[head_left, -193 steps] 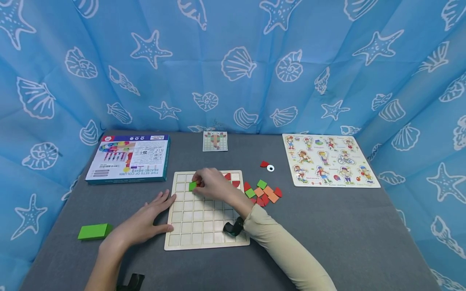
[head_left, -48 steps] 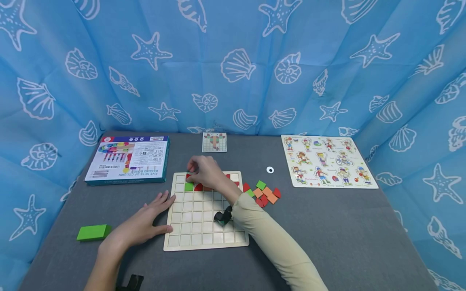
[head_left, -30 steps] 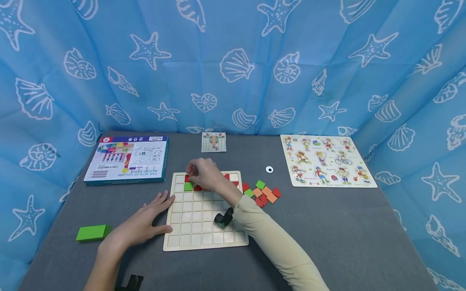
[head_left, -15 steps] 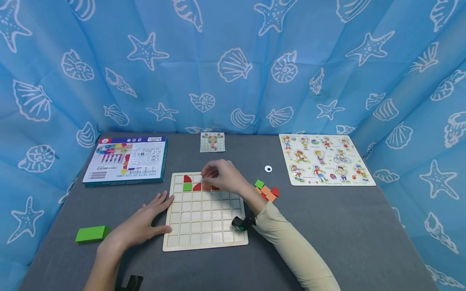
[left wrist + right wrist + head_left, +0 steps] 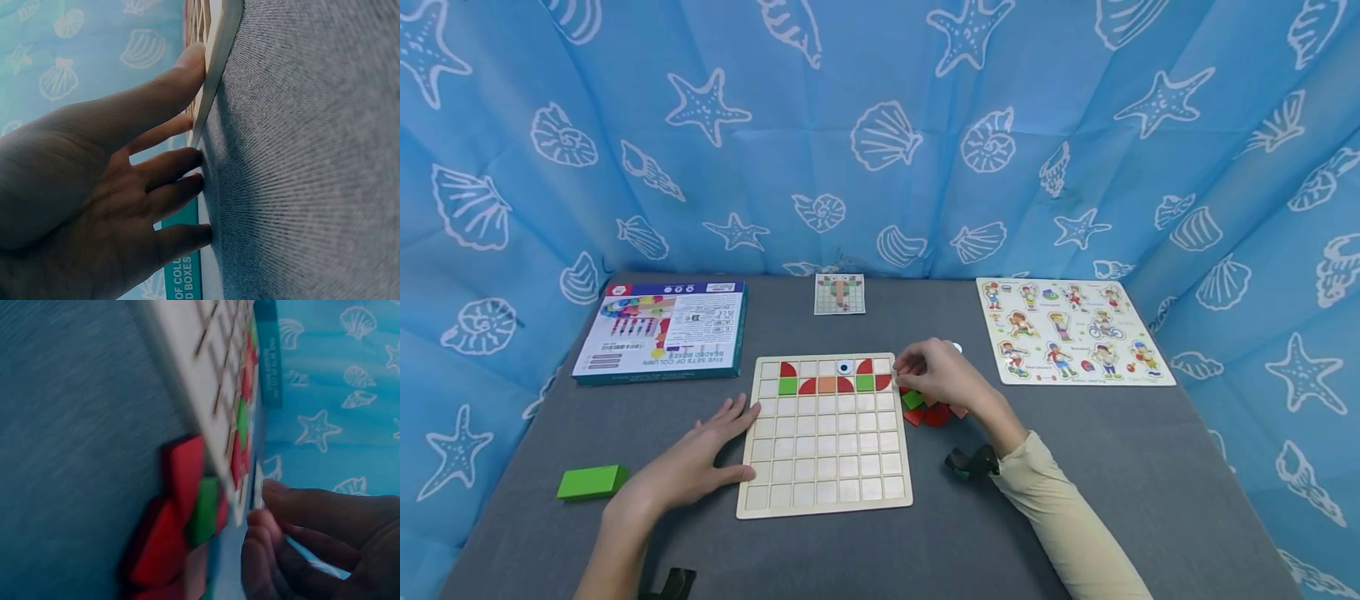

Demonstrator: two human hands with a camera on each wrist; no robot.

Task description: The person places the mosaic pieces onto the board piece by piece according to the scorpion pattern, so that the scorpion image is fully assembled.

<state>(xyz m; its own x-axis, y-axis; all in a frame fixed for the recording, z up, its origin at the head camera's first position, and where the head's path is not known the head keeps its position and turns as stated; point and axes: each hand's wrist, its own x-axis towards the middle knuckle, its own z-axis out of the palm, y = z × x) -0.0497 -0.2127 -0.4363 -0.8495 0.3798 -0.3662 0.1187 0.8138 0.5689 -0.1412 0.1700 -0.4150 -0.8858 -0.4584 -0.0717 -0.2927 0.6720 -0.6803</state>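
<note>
Blue seashell curtain point(image 5: 745, 142) behind, grey desk point(image 5: 1150, 467) below. Grid board point(image 5: 827, 458) sits betw. the hands, squarish, far edge facing the curtain; tile rows point(image 5: 827, 384) run L–R along that edge, incl. an eye disc point(image 5: 845, 367). L hand point(image 5: 703, 454) is spread, relaxed, at the board's left edge; only L wrist view shows other fingertips low by the desk. R hand point(image 5: 943, 371) is curled, just off the board's right edge, part-blocking loose tiles point(image 5: 936, 415); wrist view's blurry, can't tell if it's pinching anything. Box point(image 5: 658, 333) + card point(image 5: 839, 294) beyond board, green block point(image 5: 591, 482) left, figure puzzle point(image 5: 1075, 332) far right.
</note>
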